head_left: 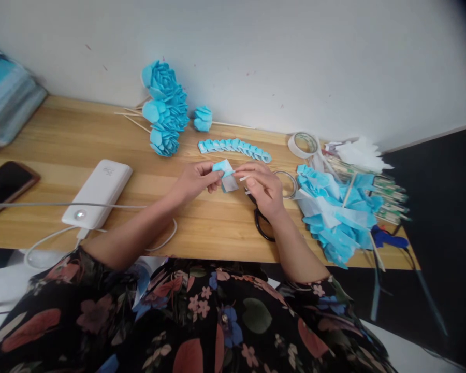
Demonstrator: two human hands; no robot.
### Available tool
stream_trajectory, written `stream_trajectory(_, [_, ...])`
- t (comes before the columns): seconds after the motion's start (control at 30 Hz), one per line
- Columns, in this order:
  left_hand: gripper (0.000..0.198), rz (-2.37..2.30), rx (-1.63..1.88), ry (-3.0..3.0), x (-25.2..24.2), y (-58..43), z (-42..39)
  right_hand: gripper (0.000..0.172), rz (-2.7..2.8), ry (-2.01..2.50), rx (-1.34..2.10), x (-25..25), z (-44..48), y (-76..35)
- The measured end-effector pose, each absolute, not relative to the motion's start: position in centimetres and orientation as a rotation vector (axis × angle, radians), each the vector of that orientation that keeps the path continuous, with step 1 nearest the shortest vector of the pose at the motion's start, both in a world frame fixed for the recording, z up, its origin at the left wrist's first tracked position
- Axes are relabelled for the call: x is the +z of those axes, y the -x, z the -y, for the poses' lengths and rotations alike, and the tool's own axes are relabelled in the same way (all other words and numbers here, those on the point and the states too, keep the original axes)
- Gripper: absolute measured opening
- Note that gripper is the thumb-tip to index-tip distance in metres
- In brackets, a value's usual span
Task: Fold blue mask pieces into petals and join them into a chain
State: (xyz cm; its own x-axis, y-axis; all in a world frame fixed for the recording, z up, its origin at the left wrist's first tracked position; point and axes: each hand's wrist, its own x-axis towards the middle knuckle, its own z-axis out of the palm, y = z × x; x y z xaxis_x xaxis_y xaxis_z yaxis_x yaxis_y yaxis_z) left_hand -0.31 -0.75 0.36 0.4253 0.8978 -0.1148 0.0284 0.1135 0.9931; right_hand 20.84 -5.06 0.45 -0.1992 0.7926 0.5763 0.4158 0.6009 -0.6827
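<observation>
Pinching folded blue piece (229, 183), left hand (198, 180) seemingly steadies it for right hand (265, 188), clamped on thin white strip (243, 178) alongside.

Left hand (198, 180) pinches a blue-white piece (229, 183), right hand (267, 190) just beside it

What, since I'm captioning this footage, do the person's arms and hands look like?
The left hand and right hand are bare, with no gloves or wristwear visible. The forearms are bare too, and the short black sleeves carry a floral print in coral, pink and blue.
</observation>
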Motion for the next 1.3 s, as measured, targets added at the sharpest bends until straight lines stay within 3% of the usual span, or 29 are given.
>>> stream_trajectory(0.2, [0.022,-0.927,0.779,-1.287,0.49,0.34,0.53,0.032,1.701,0.979,0.574,0.26,4.93,-20.89])
stream_trajectory(0.57, [0.017,-0.877,0.788,-1.106,0.46,0.24,0.83,0.036,1.823,0.919,0.449,0.25,4.77,-21.41])
stream_trajectory(0.77, [0.021,-0.832,0.767,-1.174,0.23,0.32,0.82,0.028,1.862,0.826,0.475,0.08,4.77,-21.27])
stream_trajectory(1.3, [0.022,-0.801,0.746,-1.264,-0.24,0.42,0.54,0.032,1.813,0.960,0.589,0.11,4.98,-20.81])
